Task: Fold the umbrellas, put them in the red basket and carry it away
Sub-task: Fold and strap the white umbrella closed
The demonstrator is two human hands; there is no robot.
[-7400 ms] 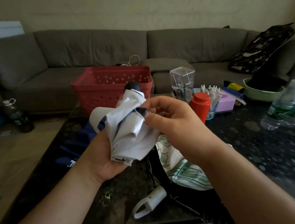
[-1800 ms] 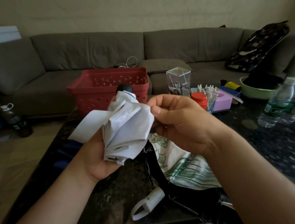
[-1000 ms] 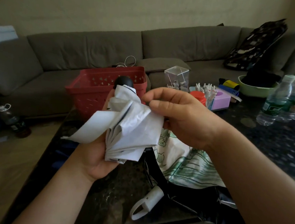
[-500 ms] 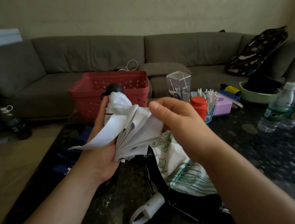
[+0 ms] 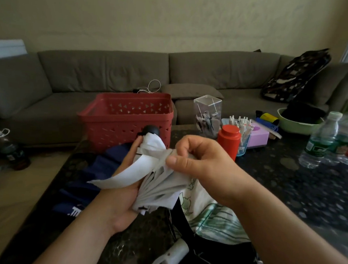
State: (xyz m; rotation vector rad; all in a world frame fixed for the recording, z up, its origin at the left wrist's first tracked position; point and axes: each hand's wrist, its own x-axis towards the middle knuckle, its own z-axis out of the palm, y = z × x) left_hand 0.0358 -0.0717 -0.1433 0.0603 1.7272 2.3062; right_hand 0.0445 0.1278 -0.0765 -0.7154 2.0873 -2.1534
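Observation:
My left hand (image 5: 122, 198) grips a collapsed white umbrella (image 5: 156, 184) from below, its black tip (image 5: 151, 130) pointing up toward the red basket (image 5: 128, 115). The umbrella's white strap (image 5: 121, 177) hangs loose over my left palm. My right hand (image 5: 199, 163) pinches the white canopy folds at the umbrella's middle. On the dark table lie a navy umbrella (image 5: 90, 179) to the left and a white-and-green patterned umbrella (image 5: 210, 216) under my right forearm, with its white handle (image 5: 171, 256) at the near edge. The basket stands at the table's far edge with nothing visible inside.
A red canister (image 5: 228, 138), a clear box (image 5: 206, 113), a cup of pens (image 5: 240, 128), a purple box (image 5: 258, 134), a green bowl (image 5: 298, 125) and water bottles (image 5: 322, 139) crowd the table's right side. A grey sofa (image 5: 111, 74) runs behind. A bottle (image 5: 9, 148) stands on the floor at left.
The umbrella has tilted and dropped lower in front of the basket. My right hand moved from the canopy's edge to pinching the folds at its middle; the strap now hangs free to the left.

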